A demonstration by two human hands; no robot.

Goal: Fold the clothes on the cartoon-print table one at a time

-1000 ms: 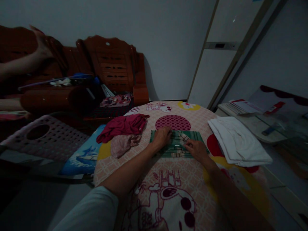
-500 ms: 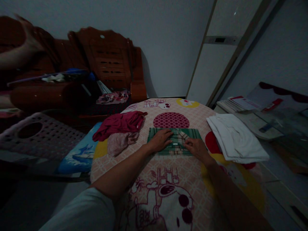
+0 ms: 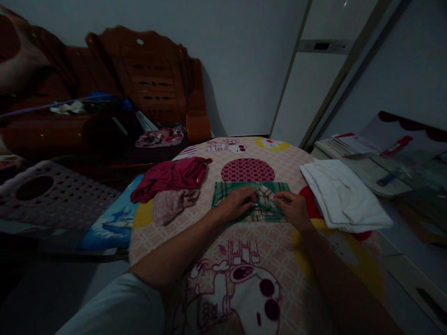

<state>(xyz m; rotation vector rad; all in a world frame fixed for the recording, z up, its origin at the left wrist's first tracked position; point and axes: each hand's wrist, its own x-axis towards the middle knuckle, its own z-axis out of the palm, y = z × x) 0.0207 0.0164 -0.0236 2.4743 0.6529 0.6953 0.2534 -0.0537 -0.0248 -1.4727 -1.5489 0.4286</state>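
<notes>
A folded green plaid shirt with a pale checked collar lies flat on the patterned tablecloth. My left hand lies over its left part, fingers curled in and closed on the fabric by the small white label at the collar. On the right side, my right hand pinches the collar's edge between thumb and fingers. To the left are a crumpled dark red garment and a pinkish crumpled cloth. A stack of folded white cloth rests at the right edge of the table.
Behind on the left stands a carved wooden bench with items on its seat. A woven chair and a blue printed cushion are beside the table. Another person's arm shows at far left. Papers lie on a side shelf.
My left hand has slid right, its spread fingers now curling in at the collar. My right hand has moved slightly right, drawing the collar's edge out. The view has shifted a little.
</notes>
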